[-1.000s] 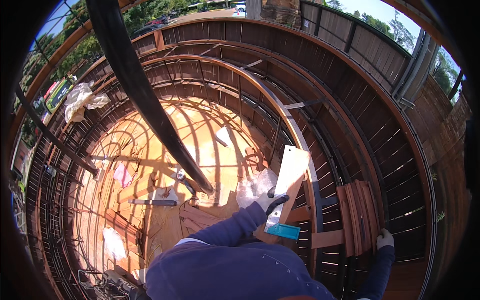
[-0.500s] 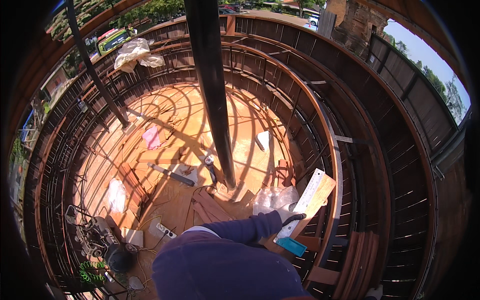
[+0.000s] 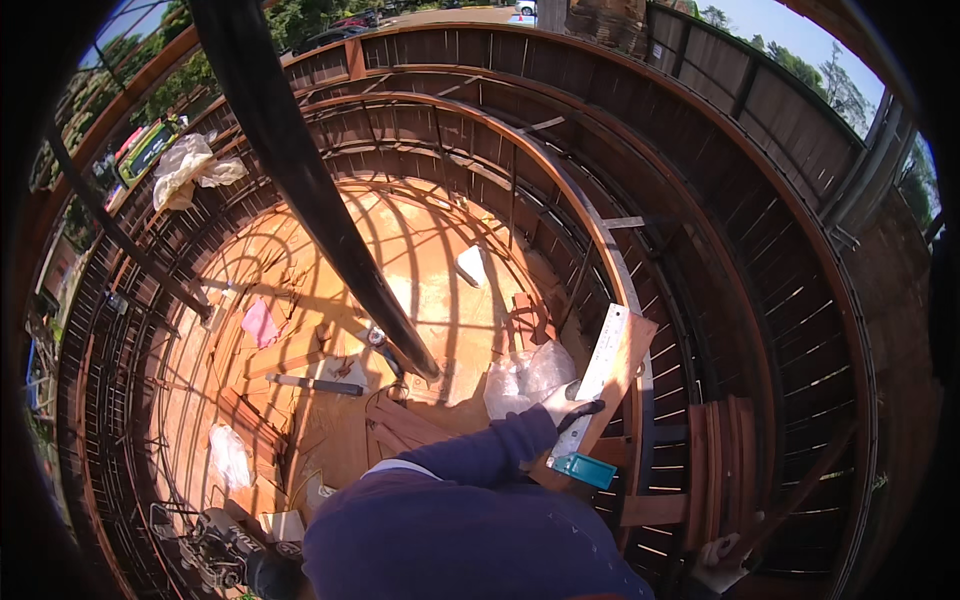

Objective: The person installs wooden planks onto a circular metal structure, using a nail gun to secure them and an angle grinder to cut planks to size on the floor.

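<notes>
My left hand (image 3: 568, 408), in a grey and black glove, is closed around a try square with a silver blade (image 3: 605, 352) and a blue stock (image 3: 584, 470). The blade lies along a short brown wooden board (image 3: 630, 358), pinched in the same grip. Down at the lower right, my gloved right hand (image 3: 722, 566) is closed on a long, dark wooden strip (image 3: 805, 485) that slants up and away. Beside that hand, several reddish-brown boards (image 3: 722, 455) stand stacked on the curved bench frame.
Curved metal rails (image 3: 600, 235) and slatted walls ring me. A black post (image 3: 320, 210) rises from the plywood floor (image 3: 400, 225). Clear plastic (image 3: 530, 378), wood offcuts (image 3: 250, 425), a grey tube-like tool (image 3: 315, 384) and a compressor-like machine (image 3: 225, 545) lie around at left.
The view has turned to the right. My right hand has come further into sight, now with a wooden strip in it. My left hand keeps its hold on the try square and board.
</notes>
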Tool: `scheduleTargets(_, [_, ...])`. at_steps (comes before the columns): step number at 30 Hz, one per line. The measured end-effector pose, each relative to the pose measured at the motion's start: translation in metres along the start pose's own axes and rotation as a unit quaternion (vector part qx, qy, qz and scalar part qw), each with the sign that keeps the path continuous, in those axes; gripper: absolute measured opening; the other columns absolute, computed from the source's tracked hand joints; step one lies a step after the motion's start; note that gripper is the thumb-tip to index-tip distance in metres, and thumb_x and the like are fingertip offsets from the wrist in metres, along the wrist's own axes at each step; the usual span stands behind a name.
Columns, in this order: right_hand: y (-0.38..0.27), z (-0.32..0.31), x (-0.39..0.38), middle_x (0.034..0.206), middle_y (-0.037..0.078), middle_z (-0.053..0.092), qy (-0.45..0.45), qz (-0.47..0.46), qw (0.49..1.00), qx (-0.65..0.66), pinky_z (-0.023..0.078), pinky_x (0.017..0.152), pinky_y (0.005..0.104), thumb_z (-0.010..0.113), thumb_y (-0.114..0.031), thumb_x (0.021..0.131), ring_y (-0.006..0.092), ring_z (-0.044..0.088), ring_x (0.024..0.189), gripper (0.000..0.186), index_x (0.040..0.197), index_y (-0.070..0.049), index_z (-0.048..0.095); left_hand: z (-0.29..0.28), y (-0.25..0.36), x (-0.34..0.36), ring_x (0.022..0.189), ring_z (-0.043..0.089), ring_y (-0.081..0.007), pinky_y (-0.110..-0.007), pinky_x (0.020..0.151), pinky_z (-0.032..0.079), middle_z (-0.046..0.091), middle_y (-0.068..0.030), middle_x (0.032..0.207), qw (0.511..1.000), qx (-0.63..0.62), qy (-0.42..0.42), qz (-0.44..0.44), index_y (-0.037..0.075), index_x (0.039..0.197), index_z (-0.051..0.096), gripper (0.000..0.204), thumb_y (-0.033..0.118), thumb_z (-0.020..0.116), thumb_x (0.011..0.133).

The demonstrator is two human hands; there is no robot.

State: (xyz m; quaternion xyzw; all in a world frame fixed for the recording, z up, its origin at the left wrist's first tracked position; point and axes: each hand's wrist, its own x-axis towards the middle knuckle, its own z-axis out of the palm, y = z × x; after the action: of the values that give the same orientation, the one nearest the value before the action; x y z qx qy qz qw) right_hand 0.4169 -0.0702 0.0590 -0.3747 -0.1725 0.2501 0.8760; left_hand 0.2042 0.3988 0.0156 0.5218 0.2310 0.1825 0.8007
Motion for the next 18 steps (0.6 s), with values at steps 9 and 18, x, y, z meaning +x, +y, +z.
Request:
scheduleTargets(9, [0.032,0.206,-0.018,0.114,0.017,0.062,0.242,0.094,0.874,-0.411,0.052,0.092,0.0402,0.073,-0.017,0.075,0.0277,0.065,0.095,0.098,0.158,-0.004,0.024,0.064,0.029,0.031,0.085,0.068,-0.0213,-0.032,0.076,0.057,0.068,-0.0101,0.101,0.996,0.02,-0.073,-0.046,0.001,0.125,0.059,0.037,0.017,0.066,0.093])
scheduleTargets(18, [-0.032,0.162,-0.075,0.128,0.029,0.058,0.363,0.127,0.576,-0.721,0.049,0.103,0.0414,0.075,-0.018,0.071,0.0424,0.06,0.117,0.094,0.153,0.002,0.032,0.067,-0.022,0.095,0.085,0.063,-0.0167,-0.03,0.076,0.05,0.068,-0.0079,0.101,0.979,0.133,-0.132,-0.081,0.002,0.118,0.062,0.036,0.022,0.071,0.09])
